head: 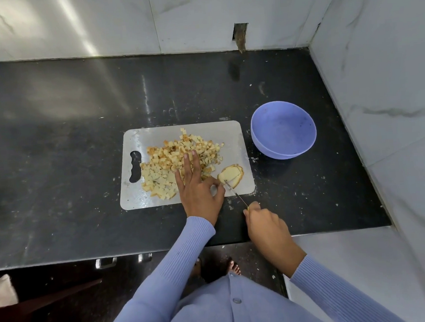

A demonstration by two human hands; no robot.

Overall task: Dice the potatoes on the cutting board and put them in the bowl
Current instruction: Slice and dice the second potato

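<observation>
Most potato is already lying diced (178, 160) mid-frame on the cutting board (232, 134), while the left hand (198, 189), fingers outstretched, is steadying the last slices (231, 176) and the right hand (266, 226) is gripping the knife (236, 194); the bowl (283, 130) at right is holding nothing yet.

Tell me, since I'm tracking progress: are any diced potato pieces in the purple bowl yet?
No: the purple bowl shows only its bare inside, while the diced pieces all lie piled on the cutting board.
</observation>
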